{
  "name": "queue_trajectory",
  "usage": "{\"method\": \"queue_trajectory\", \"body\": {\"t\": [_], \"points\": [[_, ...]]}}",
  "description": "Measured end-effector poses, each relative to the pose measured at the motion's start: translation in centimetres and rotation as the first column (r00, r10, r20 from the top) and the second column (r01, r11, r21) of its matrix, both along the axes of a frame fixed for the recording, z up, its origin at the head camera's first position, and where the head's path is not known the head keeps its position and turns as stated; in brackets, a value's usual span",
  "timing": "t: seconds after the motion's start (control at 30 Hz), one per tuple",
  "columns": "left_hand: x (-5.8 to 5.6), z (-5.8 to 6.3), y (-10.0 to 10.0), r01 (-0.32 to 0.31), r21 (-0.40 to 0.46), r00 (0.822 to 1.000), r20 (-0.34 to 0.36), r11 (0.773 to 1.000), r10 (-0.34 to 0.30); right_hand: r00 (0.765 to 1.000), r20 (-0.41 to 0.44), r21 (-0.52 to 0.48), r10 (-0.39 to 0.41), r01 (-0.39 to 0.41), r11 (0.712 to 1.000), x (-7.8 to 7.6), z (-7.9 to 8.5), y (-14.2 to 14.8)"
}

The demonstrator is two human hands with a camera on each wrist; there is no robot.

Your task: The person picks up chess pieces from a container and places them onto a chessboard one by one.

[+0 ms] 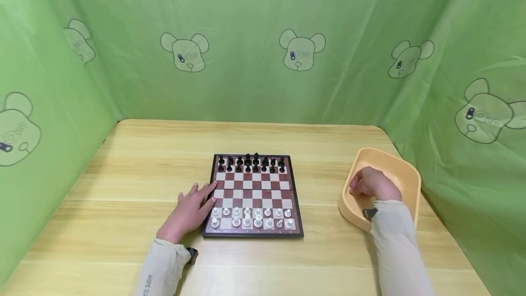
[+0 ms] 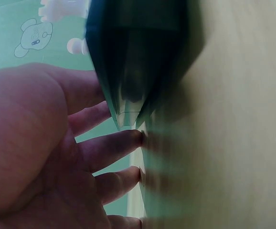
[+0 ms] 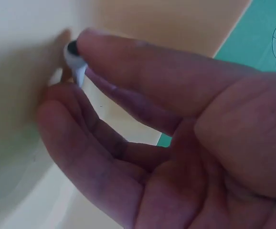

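Note:
A chessboard [image 1: 246,191] lies on the table with black pieces [image 1: 248,162] in two rows at the far side. White pieces [image 1: 247,221] stand in two rows at the near side, with a gap second from left in the nearest row. My left hand [image 1: 191,209] rests at the board's left edge, fingers extended; in the left wrist view the dark board edge [image 2: 138,57] is beside the thumb. Inside the orange bin, my right hand [image 1: 374,183] pinches a small white chess piece [image 3: 78,67] with a dark underside between thumb and fingers. Its exact kind is hidden.
The orange bin [image 1: 400,168] with raised walls stands at the table's right side. Green cloth walls [image 1: 246,90] with printed bear heads enclose the wooden table [image 1: 144,163] at the back and both sides.

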State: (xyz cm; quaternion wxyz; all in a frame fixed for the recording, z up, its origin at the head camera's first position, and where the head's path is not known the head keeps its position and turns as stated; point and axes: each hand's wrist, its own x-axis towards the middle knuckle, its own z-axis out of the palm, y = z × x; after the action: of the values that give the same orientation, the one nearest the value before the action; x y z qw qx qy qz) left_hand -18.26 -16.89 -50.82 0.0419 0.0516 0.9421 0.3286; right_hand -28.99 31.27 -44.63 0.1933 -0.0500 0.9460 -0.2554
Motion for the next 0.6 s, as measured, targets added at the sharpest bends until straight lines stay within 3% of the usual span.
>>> {"method": "queue_trajectory", "body": {"t": [0.13, 0.4, 0.5, 0.6], "points": [[0.0, 0.0, 0.0, 0.001, 0.005, 1.0, -0.004, 1.0, 0.0, 0.999, -0.038, 0.066, -0.014, 0.016, 0.998, -0.1, 0.3, 0.4], [0.0, -0.2, 0.2, 0.006, -0.002, 1.0, -0.009, 1.0, -0.006, 0.989, -0.095, 0.055, -0.115, 0.12, 0.991, 0.4, 0.9, 1.3], [0.0, -0.2, 0.2, 0.0, -0.002, 1.0, -0.013, 1.0, 0.0, 0.988, -0.104, 0.042, -0.116, 0.121, 0.992, 0.3, 1.0, 1.0], [-0.1, -0.2, 0.1, -0.004, -0.005, 1.0, -0.014, 1.0, 0.004, 0.993, -0.1, 0.049, -0.063, 0.068, 0.997, 0.0, 0.9, 0.5]]}}
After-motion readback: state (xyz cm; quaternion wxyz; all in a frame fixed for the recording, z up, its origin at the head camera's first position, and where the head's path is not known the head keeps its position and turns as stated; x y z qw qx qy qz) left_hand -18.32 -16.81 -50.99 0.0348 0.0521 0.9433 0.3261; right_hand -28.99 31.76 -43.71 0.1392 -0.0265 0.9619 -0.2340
